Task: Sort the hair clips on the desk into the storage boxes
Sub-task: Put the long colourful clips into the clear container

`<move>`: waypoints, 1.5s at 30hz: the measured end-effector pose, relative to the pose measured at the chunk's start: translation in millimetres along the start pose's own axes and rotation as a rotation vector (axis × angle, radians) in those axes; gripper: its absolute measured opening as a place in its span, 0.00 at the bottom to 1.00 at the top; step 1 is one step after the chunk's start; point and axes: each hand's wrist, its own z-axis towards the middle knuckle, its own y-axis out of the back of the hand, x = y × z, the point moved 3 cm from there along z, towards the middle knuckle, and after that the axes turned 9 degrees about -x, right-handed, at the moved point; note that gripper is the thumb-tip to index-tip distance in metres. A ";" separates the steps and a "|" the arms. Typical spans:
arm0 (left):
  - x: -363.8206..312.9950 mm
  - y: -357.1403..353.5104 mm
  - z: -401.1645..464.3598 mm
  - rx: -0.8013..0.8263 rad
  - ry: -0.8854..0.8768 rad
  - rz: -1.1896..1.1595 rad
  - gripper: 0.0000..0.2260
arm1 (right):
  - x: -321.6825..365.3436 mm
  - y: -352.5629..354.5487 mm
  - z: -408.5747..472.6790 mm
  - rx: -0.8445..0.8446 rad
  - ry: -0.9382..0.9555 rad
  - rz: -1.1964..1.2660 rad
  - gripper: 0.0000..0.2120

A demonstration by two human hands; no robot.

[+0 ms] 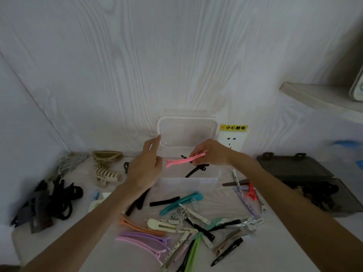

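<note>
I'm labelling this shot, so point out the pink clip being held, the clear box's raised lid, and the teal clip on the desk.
pink clip (184, 160), head view, middle of its long body.
clear lid (187, 132), head view, centre of the panel.
teal clip (181, 203), head view, mid-length.

1. Setting: a domestic room, likely a bedroom or dressing corner.
2. Evidence: white wood-grain wall panelling (137, 55); a wall socket (231, 141) under a yellow warning sticker (233, 127); a wall shelf (322, 99).
3. Evidence: a white bench (225, 258) strewn with personal hair clips (180, 201) and hair claws (107, 174).
</note>
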 end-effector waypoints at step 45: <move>25.9 -2.6 -99.7 0.005 -0.086 -0.109 0.10 | -45.7 -62.2 -177.3 -0.590 0.104 0.024 0.10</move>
